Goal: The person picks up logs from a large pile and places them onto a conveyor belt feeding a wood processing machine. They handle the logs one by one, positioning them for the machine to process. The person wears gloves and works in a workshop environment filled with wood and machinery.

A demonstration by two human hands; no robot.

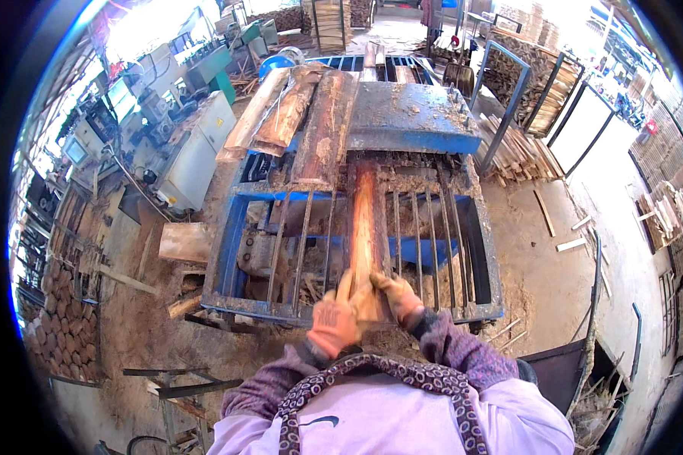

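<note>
A long wooden slab (pixel 365 227) with a bright orange-brown face and dark edges lies lengthwise over the bars of a blue metal frame (pixel 220 250). Its far end reaches the dark gap under the machine's blue hood (pixel 413 114). At the near end, my gloved left hand (pixel 335 322) holds the slab's left side, fingers along the wood. My gloved right hand (pixel 400 297) grips its right edge, thumb toward the top. To the left of the hood, a bark-covered slab (pixel 322 140) and two lighter log pieces (pixel 287 117) rest on the machine, apart from both hands.
Stacked cut planks (pixel 520 155) lie on the floor to the right, by a blue metal rack (pixel 501 83). A pale cabinet (pixel 197 155) stands left of the machine. A wood block (pixel 184 243) sits beside the frame, and a log pile (pixel 64 322) farther left.
</note>
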